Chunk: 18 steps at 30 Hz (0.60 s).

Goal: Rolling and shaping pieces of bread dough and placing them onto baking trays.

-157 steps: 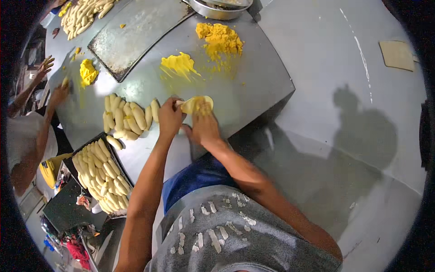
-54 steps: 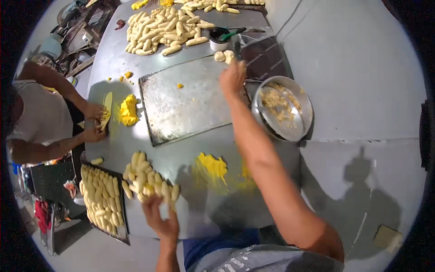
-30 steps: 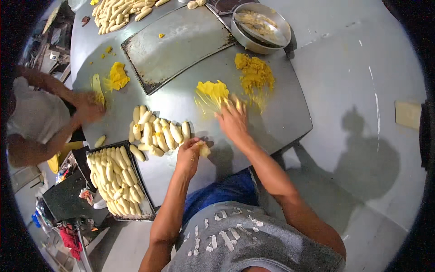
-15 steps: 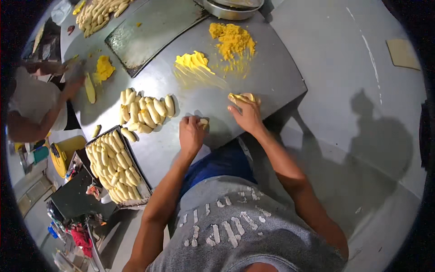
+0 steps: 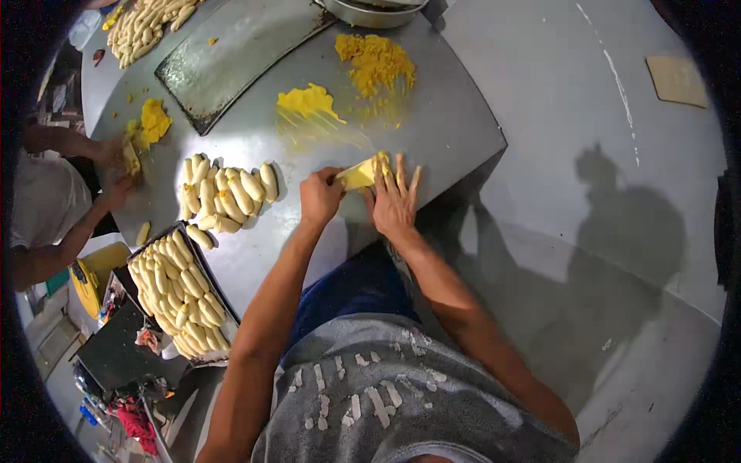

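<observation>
A flat yellow strip of dough [image 5: 357, 176] lies on the metal table between my hands. My left hand [image 5: 320, 196] pinches its left end. Across the right end my right hand [image 5: 395, 197] lies flat, its fingers spread and smeared with yellow filling. Just left of my left hand rests a cluster of pale rolled dough pieces [image 5: 228, 191]. Beyond my hands, a smooth yellow smear of filling [image 5: 309, 103] and a crumbly orange-yellow heap of filling [image 5: 376, 63] sit on the table.
A tray of dough rolls [image 5: 177, 293] stands at the table's left edge. Another person's hands [image 5: 120, 174] work at the far left beside a filling lump [image 5: 155, 120]. A dark-rimmed baking tray [image 5: 239, 58] and a round metal pan [image 5: 374, 11] lie farther back.
My hands have come together over a flattened dough strip. My right hand moved left and spread its fingers onto it. The other person's hands drew together over a dough strip.
</observation>
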{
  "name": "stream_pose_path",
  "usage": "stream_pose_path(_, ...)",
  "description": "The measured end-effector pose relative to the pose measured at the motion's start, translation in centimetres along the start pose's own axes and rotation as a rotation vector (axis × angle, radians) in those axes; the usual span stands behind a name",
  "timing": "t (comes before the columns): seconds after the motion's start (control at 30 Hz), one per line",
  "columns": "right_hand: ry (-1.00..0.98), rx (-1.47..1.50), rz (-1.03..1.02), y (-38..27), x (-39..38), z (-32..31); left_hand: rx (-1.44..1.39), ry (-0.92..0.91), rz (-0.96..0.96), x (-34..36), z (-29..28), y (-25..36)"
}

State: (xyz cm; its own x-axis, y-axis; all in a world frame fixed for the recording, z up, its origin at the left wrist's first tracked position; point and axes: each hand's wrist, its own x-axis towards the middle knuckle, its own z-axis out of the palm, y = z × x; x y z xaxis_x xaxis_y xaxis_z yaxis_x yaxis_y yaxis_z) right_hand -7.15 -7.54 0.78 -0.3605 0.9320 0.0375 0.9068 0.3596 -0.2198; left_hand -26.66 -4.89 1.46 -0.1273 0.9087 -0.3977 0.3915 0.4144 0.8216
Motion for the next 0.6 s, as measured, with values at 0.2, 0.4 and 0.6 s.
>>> stream_pose_path(0.2,-0.215,-0.278,-0.051,-1.0,1.4,-0.9,0.108,0.097,0.182,0.4,-1.6,-1.6)
stream_pose_path(0.4,-0.201,0.039,-0.203,-7.8,2.5,2.2,0.138,0.298,0.211,0.8,-2.9,-2.5)
stream_pose_path(0.6,-0.183,-0.064,0.131,4.1,2.6,-1.8,0.157,0.238,0.122,-0.7,-3.2,-2.0)
